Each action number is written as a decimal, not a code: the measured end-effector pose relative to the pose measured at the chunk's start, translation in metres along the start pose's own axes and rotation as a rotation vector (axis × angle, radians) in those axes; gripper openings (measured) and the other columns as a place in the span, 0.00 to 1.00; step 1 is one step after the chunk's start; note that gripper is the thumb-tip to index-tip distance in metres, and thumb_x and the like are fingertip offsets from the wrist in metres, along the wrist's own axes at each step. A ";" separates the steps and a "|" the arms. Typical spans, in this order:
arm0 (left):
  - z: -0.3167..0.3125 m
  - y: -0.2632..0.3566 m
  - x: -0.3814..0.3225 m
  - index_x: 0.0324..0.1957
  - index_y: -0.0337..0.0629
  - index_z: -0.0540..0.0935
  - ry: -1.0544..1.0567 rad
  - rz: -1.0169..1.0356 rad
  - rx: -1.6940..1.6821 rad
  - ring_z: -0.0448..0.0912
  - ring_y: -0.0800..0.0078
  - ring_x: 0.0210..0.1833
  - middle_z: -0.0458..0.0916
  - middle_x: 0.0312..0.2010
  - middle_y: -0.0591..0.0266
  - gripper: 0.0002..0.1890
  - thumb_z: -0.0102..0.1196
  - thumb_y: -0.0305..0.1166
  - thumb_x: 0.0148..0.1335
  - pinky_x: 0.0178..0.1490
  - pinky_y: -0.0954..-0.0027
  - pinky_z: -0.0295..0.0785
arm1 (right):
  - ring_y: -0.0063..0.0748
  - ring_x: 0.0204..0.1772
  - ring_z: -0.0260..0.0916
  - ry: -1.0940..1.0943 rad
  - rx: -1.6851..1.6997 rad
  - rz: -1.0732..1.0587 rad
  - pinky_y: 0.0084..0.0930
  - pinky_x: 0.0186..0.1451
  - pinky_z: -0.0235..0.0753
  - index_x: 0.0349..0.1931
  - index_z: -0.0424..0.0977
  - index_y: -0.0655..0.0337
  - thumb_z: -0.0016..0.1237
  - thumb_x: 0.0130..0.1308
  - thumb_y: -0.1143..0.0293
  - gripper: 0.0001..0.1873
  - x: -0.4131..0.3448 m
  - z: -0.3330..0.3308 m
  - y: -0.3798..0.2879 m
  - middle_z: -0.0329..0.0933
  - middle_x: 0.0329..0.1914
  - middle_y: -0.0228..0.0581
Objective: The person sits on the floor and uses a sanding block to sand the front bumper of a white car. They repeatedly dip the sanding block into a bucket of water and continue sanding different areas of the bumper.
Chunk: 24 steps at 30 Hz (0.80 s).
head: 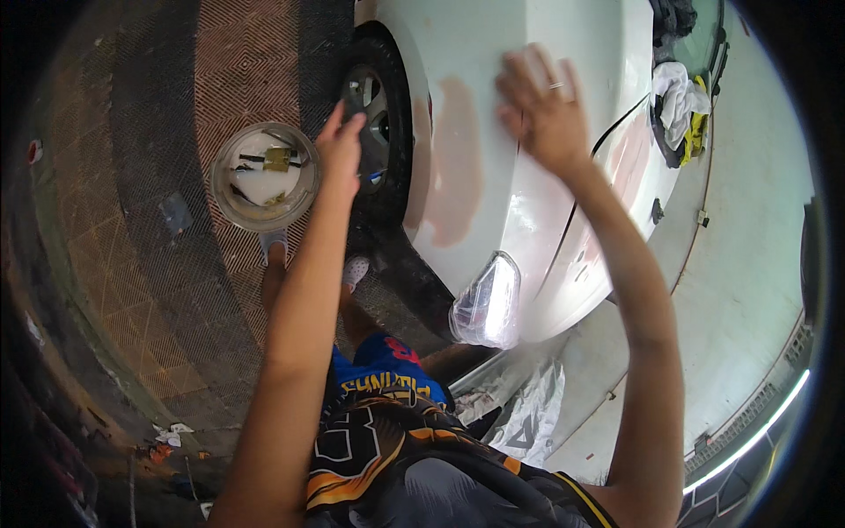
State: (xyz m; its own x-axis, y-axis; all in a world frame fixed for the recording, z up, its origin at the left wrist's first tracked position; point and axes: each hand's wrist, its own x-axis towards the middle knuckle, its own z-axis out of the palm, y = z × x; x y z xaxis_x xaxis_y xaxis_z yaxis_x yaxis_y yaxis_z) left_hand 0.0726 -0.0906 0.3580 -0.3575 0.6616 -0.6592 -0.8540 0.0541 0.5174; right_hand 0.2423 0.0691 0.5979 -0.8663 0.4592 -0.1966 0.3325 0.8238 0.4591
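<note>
My left hand (340, 152) is raised beside the car's wheel (377, 125), its thumb and fingers closed on a small dark flat piece (354, 99) whose kind I cannot make out. My right hand (544, 112), blurred and wearing a ring, is spread over the white car body panel (482, 53); whether it presses on the surface is unclear. Left of it, a pinkish-brown sanded patch (455, 165) marks the panel by the wheel arch. Below my left hand, a round basin (223, 198) holds cloudy whitish liquid, an olive-green square piece (277, 159) and several dark strips.
A lamp (488, 303) at the car's corner looks wrapped in clear film. Cloths (680, 105) lie on the car at right. Crumpled plastic sheeting (528, 416) lies near my legs. Ribbed floor tiles (244, 66) run along the left, with a flat grey piece (176, 212) on them.
</note>
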 end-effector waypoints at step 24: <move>0.102 -0.046 -0.016 0.57 0.51 0.86 0.089 0.684 1.060 0.74 0.51 0.50 0.75 0.44 0.49 0.18 0.64 0.33 0.64 0.56 0.57 0.72 | 0.51 0.85 0.41 0.286 0.250 0.229 0.54 0.84 0.37 0.63 0.76 0.57 0.41 0.75 0.54 0.24 -0.028 -0.016 0.130 0.56 0.81 0.48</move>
State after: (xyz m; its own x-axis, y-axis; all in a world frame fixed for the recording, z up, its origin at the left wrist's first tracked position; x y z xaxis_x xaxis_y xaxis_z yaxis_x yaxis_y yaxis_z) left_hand 0.1562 -0.0271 0.4002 -0.6645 0.7408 -0.0979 0.2214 0.3203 0.9211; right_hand 0.3036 0.1584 0.6772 -0.8167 0.5573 0.1498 0.5769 0.7830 0.2326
